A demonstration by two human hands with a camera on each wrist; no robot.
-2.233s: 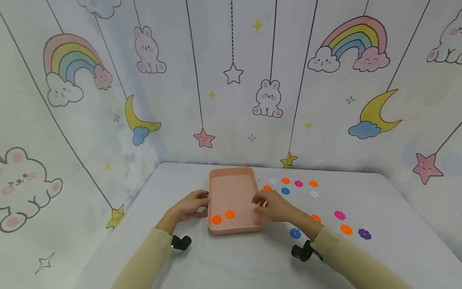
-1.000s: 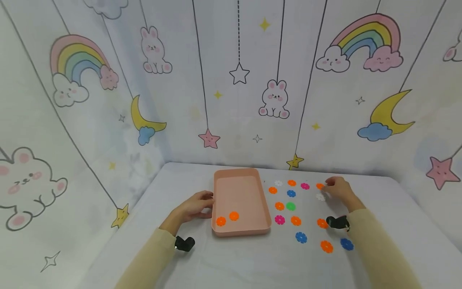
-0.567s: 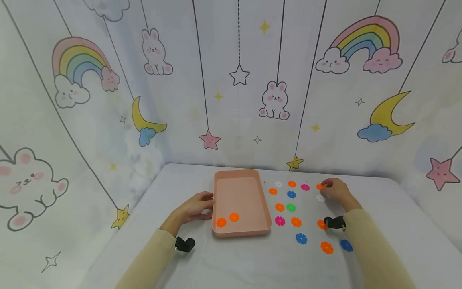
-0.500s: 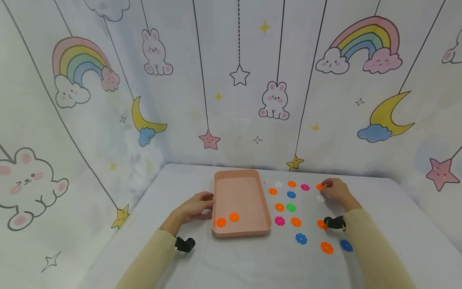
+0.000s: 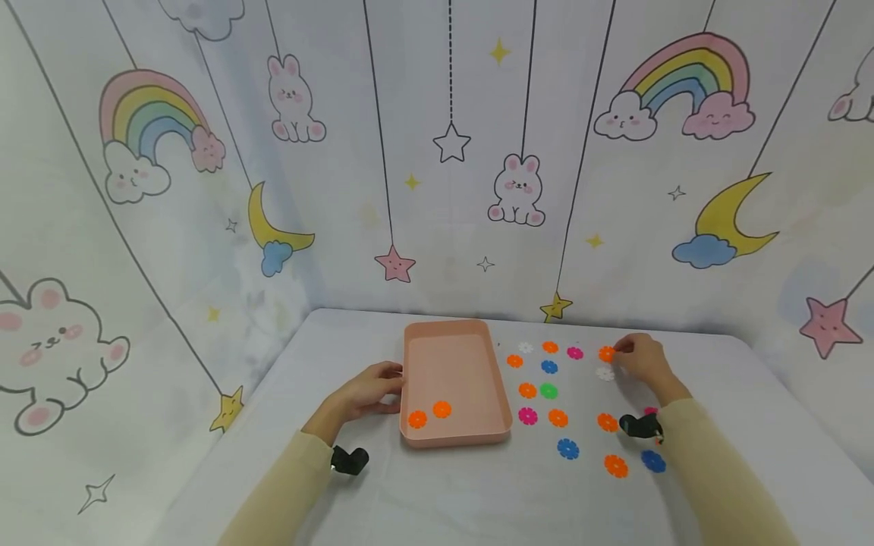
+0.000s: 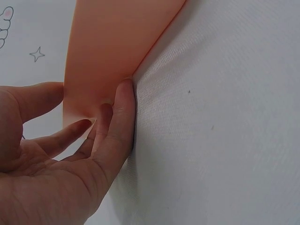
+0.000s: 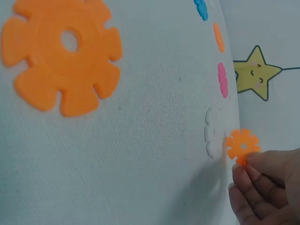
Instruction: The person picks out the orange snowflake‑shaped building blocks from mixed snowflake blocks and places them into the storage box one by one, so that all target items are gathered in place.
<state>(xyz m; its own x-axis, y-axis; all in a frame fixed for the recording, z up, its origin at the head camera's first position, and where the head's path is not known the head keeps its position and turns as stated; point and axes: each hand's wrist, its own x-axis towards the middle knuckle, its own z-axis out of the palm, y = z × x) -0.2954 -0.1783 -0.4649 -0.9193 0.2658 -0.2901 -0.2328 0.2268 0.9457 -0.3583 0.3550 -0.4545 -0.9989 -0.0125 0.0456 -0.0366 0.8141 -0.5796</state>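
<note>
A shallow peach-coloured tray (image 5: 456, 371) stands on the white table, with two orange flower-shaped plastic discs (image 5: 441, 409) lying near its front end. My left hand (image 5: 370, 388) touches the tray's left side. In the left wrist view, its fingertips (image 6: 124, 91) rest against the outer wall (image 6: 117, 37), and the thumb is at the rim. At the far right, my right hand (image 5: 642, 358) pinches an orange flower-shaped disc (image 7: 242, 136) by its edge between thumb and fingers. The disc is tilted up, its notched face showing. A white disc (image 5: 605, 374) lies just in front of that hand.
Several more notched discs lie flat to the tray's right, among them a green one (image 5: 548, 391), a blue one (image 5: 567, 449) and a pink one (image 5: 528, 415). Black wrist cameras sit on both arms; the right one (image 5: 640, 426) partly hides discs. A patterned backdrop (image 5: 451, 227) rises behind the table.
My right hand has moved from over the tray to the far right and taken hold of an orange disc, now tilted up. My left hand has stayed at the tray's side.
</note>
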